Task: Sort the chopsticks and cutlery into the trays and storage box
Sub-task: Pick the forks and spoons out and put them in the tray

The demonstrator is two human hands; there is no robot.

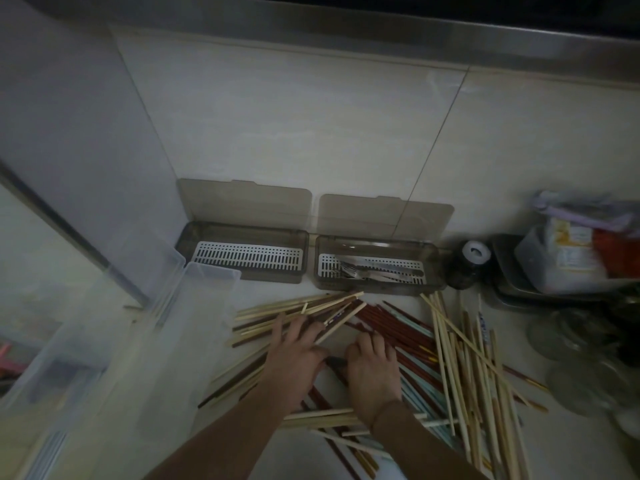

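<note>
The left hand (298,362) lies palm down on the chopsticks (408,344), fingers spread and fairly straight, the fingertips pressing a fan of pale bamboo sticks. One pale stick seems to pass between its fingers, though a grip cannot be told. The right hand (372,372) lies just beside it, also flat, fingers loosely together on dark red sticks; nothing is clearly pinched.

The sticks under the left fingers run from lower left to upper right, pointing toward the two trays. Those under the right hand run from upper left to lower right. To the right, long pale sticks lie steeper and crossed.

Straight ahead of the fingers, against the wall, stands the empty tray (244,258): smoky clear plastic with a white slotted insert and its lid up. The left hand is nearer to it. The cutlery tray (374,271) beside it holds metal forks. The box (166,341), frosted plastic, stands left of the pile.
</note>
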